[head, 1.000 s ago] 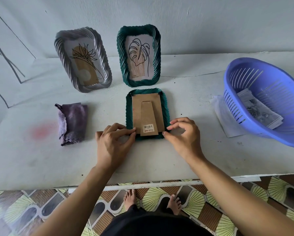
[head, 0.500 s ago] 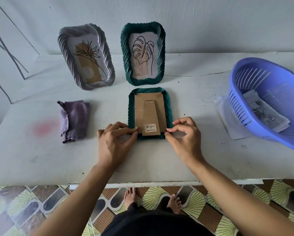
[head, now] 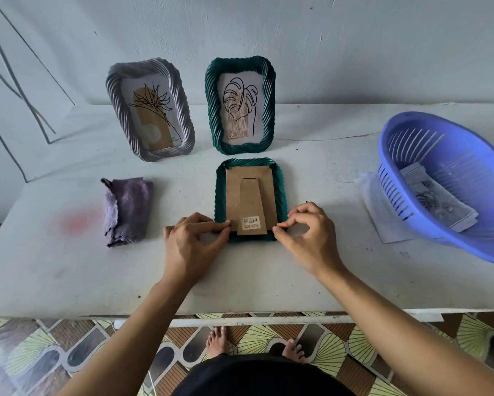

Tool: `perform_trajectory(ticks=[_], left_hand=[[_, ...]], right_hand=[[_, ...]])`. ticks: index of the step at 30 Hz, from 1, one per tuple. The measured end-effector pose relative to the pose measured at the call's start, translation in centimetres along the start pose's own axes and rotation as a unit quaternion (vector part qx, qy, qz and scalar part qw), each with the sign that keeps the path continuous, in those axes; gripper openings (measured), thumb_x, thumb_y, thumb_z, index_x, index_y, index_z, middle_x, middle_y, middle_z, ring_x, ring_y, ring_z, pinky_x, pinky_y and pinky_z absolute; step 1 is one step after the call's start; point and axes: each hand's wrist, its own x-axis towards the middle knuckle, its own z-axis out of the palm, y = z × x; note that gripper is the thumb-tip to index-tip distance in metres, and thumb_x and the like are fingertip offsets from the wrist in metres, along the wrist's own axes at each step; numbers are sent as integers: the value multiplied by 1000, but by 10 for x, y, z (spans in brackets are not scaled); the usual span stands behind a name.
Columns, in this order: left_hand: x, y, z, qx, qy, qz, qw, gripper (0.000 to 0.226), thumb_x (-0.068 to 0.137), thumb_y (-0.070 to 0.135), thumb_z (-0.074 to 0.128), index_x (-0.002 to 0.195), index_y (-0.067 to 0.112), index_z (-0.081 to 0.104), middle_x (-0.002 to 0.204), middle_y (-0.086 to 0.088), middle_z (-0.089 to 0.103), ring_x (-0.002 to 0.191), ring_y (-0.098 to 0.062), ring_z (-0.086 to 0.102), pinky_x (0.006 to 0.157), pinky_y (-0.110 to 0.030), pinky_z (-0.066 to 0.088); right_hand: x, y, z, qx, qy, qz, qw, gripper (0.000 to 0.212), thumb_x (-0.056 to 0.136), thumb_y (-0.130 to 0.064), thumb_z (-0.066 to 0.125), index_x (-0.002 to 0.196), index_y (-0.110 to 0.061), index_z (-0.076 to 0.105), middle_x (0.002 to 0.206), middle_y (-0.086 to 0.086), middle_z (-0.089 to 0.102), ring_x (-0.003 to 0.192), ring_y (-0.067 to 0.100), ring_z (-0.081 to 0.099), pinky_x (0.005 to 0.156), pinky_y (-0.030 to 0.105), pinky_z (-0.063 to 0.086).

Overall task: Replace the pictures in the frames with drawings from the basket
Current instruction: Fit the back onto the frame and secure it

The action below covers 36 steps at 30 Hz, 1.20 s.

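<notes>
A green frame (head: 280, 184) lies face down on the white table (head: 268, 284), its brown cardboard back (head: 251, 198) and stand facing up. My left hand (head: 193, 242) pinches at the frame's near left corner. My right hand (head: 307, 238) pinches at the near right corner with thumb and forefinger. Behind it a second green frame (head: 240, 105) with a leaf drawing stands upright. A grey frame (head: 150, 110) with a flower drawing stands to its left. The blue basket (head: 451, 178) at right holds drawings (head: 437, 198).
A folded purple cloth (head: 125, 210) lies left of the face-down frame. A clear plastic sleeve (head: 380, 207) sticks out under the basket. A wall rises right behind the table. The table's near edge runs in front of my feet on the patterned floor.
Both hands stay at the frame's near corners with small finger shifts. My head has tilted, so everything sits slightly lower in view.
</notes>
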Motion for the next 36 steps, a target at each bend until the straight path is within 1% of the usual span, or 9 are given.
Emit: perform_trajectory(ticks=[3,7,11,14,20,26,29,33,36], left_hand=[[4,2,-4,-22,-8,-11,1000,12,79,51,73,88,46,78,87,19,63,76,2,58,78,-45,51],[15,13,-7,-6,11,-3,1000,6,82,34,79,88,32,80,94,7,58,91,-11,56,82,-35,47],[29,30,-2,61,-28,80,995,21,90,46,65,104,35,75,120,10,63,112,-17,51,91,-40,42],[36,39,4,138,-90,112,980,31,94,56,53,119,41,65,142,15,53,130,-17,43,95,-43,33],[51,45,7,208,-140,125,960,42,98,58,46,136,42,52,151,18,42,135,-15,34,99,-45,24],[52,38,9,183,-139,135,964,54,93,66,34,139,41,49,152,17,41,134,-15,33,97,-42,25],[51,40,7,139,-127,152,970,50,97,59,40,142,38,49,152,21,42,133,-13,36,97,-36,25],[49,61,-3,59,-134,125,981,44,106,47,37,149,36,40,152,17,43,137,-8,36,106,-34,26],[48,79,-16,10,-131,94,987,55,100,62,29,152,45,28,148,18,47,135,-3,40,113,-38,24]], right_hand=[[5,-3,-2,-8,2,8,1000,19,70,-42,74,64,-24,73,83,-12,61,85,5,61,84,35,50],[18,0,0,-51,13,-29,998,23,77,-41,70,90,-22,70,92,-6,65,91,17,61,83,43,52],[40,6,4,-142,-6,5,990,38,88,-42,69,116,-16,68,111,1,62,112,27,52,92,42,43],[52,4,8,-203,-25,9,979,43,89,-51,65,118,-20,68,112,0,54,114,27,48,89,41,38],[69,-1,13,-215,-38,23,976,36,91,-48,62,118,-23,66,115,-1,54,116,26,46,88,40,37],[73,-1,9,-39,-45,23,998,24,94,-25,66,117,-18,63,100,-4,66,94,18,61,83,36,49],[72,-15,-1,83,-44,19,995,26,93,-18,68,119,-15,63,95,-4,68,86,7,64,75,13,50],[70,-37,-7,191,-50,12,980,28,91,-25,71,118,-21,65,93,-6,72,89,8,68,79,21,54],[68,-54,-9,238,-57,-4,970,29,93,-29,68,121,-23,67,97,-8,73,97,8,67,84,23,55]])
